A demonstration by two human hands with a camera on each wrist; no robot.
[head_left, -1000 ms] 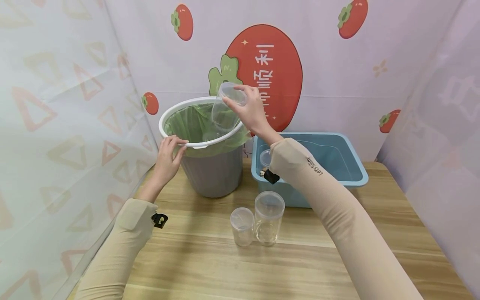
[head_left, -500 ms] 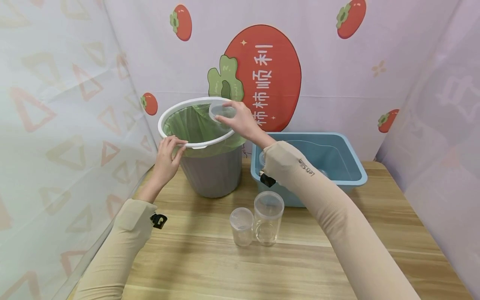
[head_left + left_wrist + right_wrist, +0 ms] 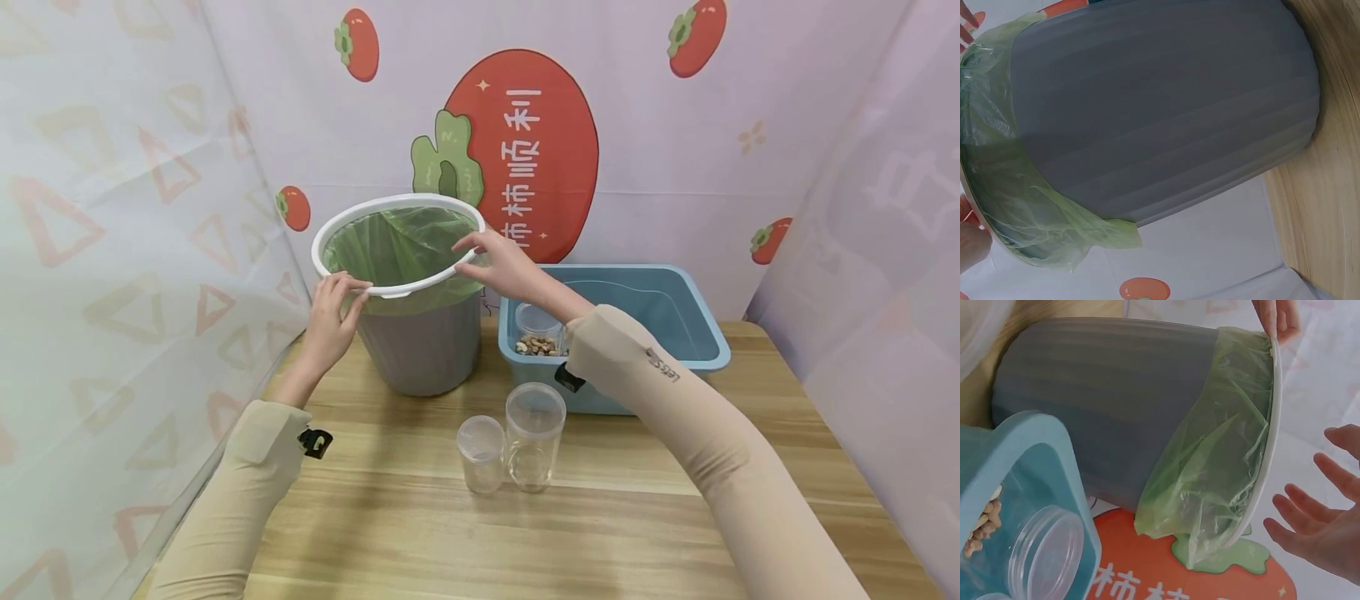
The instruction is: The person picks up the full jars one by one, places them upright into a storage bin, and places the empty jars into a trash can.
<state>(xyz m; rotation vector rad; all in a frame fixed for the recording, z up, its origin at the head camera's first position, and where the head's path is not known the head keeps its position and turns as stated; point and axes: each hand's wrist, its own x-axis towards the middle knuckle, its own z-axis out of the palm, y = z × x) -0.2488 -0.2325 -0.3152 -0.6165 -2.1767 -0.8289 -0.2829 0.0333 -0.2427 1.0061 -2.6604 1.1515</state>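
With the right hand (image 3: 501, 265) empty, fingers spread over the bin (image 3: 408, 292), whose rim the left hand (image 3: 330, 321) grips, two clear jars (image 3: 513, 448) on the desk (image 3: 420, 525) look emptied, one nut-filled jar (image 3: 540, 332) left in the blue tub (image 3: 705, 346).

Two hands at the rim of a lined grey bin on a wooden tabletop

The left hand (image 3: 330, 312) grips the white rim of the grey bin (image 3: 420, 342), fingers curled over its near left edge; the right hand (image 3: 501, 265) hovers with relaxed fingers just beside the rim's right side, holding nothing. A green bag (image 3: 397, 246) lines the bin. Right of it sits a blue tub (image 3: 675, 333) containing a clear jar of nuts (image 3: 540, 333). Nearer on the tabletop (image 3: 420, 533), a small clear jar (image 3: 481, 454) and a taller clear jar (image 3: 534, 437) stand side by side, touching.
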